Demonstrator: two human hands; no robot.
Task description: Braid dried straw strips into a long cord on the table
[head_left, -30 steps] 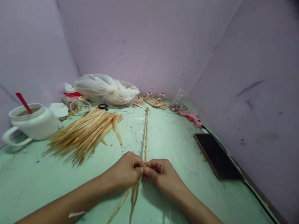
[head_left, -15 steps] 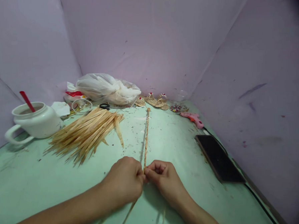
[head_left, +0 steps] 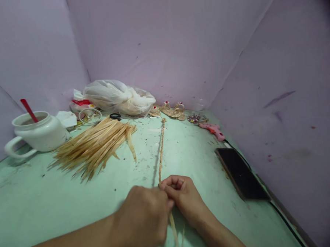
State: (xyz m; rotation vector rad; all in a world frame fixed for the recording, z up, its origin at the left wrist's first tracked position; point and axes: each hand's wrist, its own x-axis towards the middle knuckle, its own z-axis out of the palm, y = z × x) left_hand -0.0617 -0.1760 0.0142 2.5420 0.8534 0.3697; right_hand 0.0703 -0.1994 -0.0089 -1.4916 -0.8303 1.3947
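A thin straw braid (head_left: 161,153) stretches from the far part of the green table toward me, its near end between my hands. My right hand (head_left: 182,196) pinches that end between thumb and forefinger. Close against it, my left hand (head_left: 147,216) is closed, slightly blurred, its grip partly hidden by its own back; it appears to hold the loose strands. Pale loose straw strands (head_left: 174,230) hang below the hands toward the front edge. To the left lies a fanned bundle of dry straw strips (head_left: 97,147).
A white mug (head_left: 42,131) with a red stick stands at left. Along the back lie a plastic bag (head_left: 119,98), scissors (head_left: 115,116), small woven pieces (head_left: 172,111) and beads (head_left: 197,118). A pink glue gun (head_left: 213,130) and a phone (head_left: 242,174) with a cable are at right.
My left hand has moved right and nearer to me, overlapping the fingers of my right hand. The loose strands now hang further right. My right hand stays nearly in place.
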